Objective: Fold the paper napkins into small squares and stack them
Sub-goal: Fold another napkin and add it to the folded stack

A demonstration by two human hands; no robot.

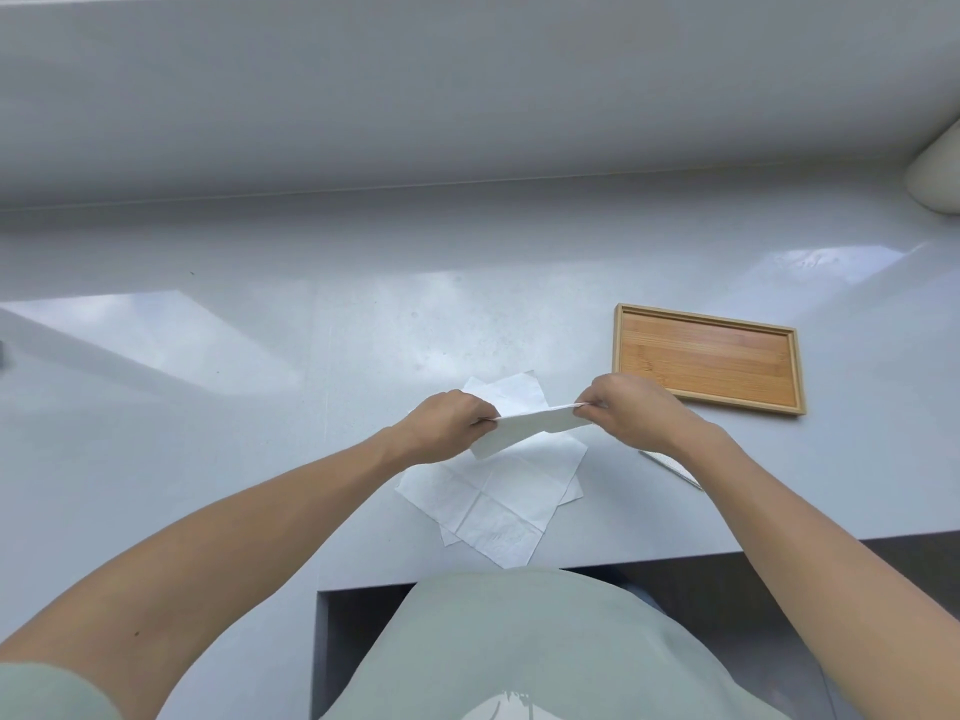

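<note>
Napkin (524,431), folded into a strip, is pinched at its ends by my left hand (449,420) and right hand (631,407) fingers, above unfolded napkins (493,498) on the counter (260,407).

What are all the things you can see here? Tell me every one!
held napkin: one, white, folded into a strip, stretched in the air between both hands
flat napkins: at least two, white, lying open and overlapping on the table under the hands
tray: one, light brown wood, nothing in it, on the table to the right
flat thing: one, pale grey, partly hidden under the right forearm; cannot tell what it is
table: one, shiny light grey
rounded object: one, cream, far right edge, cut off
shirt: one, pale green
left hand: pinches the strip's left end
right hand: pinches the strip's right end
</note>
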